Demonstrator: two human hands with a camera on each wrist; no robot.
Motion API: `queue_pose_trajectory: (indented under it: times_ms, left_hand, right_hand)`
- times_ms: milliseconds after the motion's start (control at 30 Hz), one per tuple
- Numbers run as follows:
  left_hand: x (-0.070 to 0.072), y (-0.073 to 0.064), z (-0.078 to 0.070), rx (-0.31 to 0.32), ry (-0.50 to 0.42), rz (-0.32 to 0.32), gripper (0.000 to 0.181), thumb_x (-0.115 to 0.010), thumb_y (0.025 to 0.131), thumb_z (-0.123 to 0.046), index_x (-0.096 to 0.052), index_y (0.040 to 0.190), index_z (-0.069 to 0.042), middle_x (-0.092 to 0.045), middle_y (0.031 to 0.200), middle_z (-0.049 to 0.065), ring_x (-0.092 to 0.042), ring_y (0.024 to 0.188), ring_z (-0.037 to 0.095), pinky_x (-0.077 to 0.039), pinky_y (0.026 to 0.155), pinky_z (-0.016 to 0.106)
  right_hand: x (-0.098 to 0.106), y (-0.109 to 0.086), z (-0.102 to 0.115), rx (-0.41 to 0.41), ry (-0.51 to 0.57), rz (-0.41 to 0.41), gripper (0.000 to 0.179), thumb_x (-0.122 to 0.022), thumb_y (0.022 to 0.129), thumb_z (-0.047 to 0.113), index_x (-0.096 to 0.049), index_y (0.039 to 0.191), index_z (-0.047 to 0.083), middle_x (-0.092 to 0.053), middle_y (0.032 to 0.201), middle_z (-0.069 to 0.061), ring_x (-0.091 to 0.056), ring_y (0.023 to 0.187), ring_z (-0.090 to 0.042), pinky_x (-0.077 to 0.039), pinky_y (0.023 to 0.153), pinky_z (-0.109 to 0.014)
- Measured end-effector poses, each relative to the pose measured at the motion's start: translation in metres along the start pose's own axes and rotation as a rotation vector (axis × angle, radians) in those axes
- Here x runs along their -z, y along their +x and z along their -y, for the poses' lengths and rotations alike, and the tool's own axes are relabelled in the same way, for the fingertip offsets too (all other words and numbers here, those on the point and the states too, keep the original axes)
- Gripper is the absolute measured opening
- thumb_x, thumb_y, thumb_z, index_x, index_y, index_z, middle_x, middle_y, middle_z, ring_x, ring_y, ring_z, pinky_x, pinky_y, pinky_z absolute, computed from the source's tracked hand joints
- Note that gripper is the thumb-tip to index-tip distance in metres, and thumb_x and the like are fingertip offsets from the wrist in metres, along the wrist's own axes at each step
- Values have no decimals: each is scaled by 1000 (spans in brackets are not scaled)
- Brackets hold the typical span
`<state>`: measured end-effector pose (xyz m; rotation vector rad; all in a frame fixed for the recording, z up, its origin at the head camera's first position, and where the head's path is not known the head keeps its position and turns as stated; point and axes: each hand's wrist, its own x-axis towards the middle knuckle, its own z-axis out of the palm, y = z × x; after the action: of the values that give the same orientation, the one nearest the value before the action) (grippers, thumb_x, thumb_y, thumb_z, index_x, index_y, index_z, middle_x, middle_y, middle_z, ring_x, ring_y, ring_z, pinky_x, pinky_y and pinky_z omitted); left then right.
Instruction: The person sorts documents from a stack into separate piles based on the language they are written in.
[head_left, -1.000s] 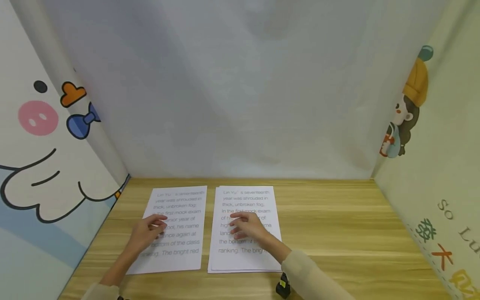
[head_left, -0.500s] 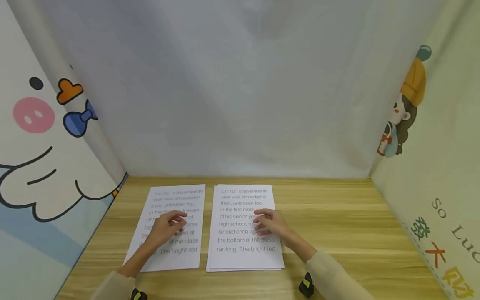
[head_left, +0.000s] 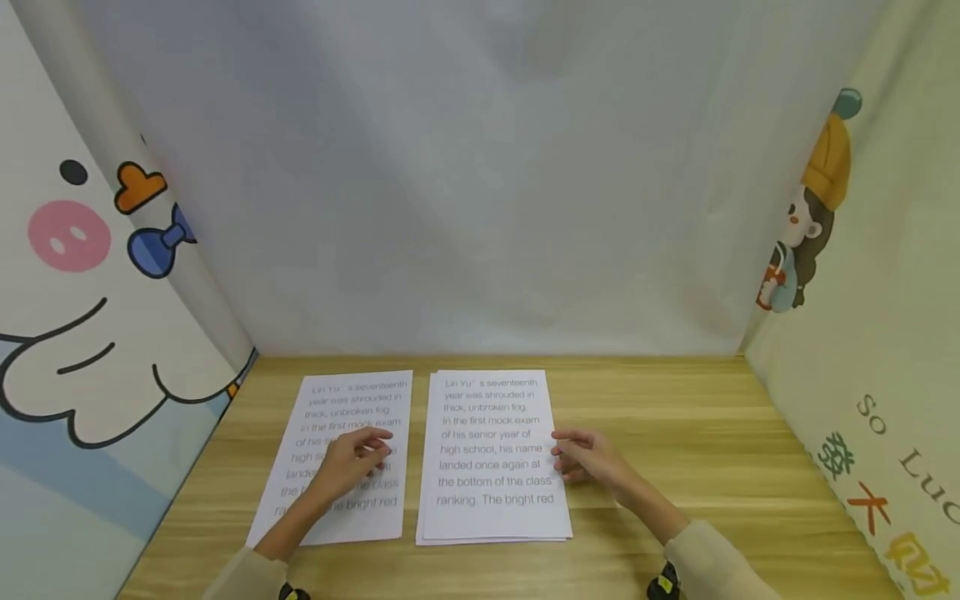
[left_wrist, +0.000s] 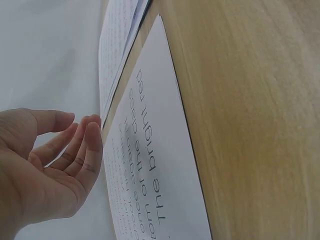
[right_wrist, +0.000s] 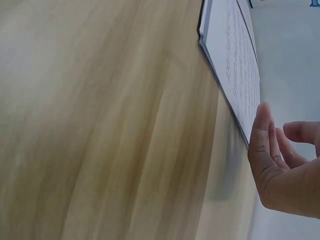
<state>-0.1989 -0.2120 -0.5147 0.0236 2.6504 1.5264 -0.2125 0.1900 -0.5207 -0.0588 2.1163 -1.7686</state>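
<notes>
Two piles of printed paper lie side by side on the wooden table. Over the left pile (head_left: 360, 521) is my left hand (head_left: 348, 462), its fingers loosely bent and nothing in them. The left wrist view shows that hand (left_wrist: 60, 165) raised above the printed sheet (left_wrist: 165, 140), with a space between thumb and fingers. My right hand (head_left: 592, 458) is at the right edge of the right pile (head_left: 487, 467), fingertips by the edge. In the right wrist view the right hand (right_wrist: 285, 160) has gently bent fingers and holds nothing; whether it touches the paper I cannot tell.
The wooden table (head_left: 675, 417) extends to the right of the piles. A pale grey sheet (head_left: 480, 208) hangs behind it, with printed cartoon panels on the left (head_left: 75, 333) and right (head_left: 847, 333). Dark wrist devices (head_left: 663, 582) sit under the sleeves.
My right hand has moved right, from over the right pile to its right edge. My left hand has shifted right over the left pile. The piles stay in place.
</notes>
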Motion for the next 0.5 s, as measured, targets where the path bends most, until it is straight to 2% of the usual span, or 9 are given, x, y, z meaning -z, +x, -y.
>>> queue_pose_trajectory:
  times_ms: [233,500]
  left_hand:
    - [-4,1,-3,-16,1,30,32,-66,97,-7,-66,126,5,-71,104,16,-71,81,18,-60,66,25]
    - [-14,1,-5,19,11,37,33,-65,96,-7,-66,127,4,-69,101,13,-68,76,17,-60,64,26]
  right_hand:
    - [15,-2,0,-11,19,21,46,-51,105,12,-45,141,-16,-69,111,-15,-68,85,-11,-60,71,-24]
    - [19,-3,-4,-27,24,20,43,-52,104,8,-47,138,-17,-70,110,-14,-68,84,-11,-61,72,-24]
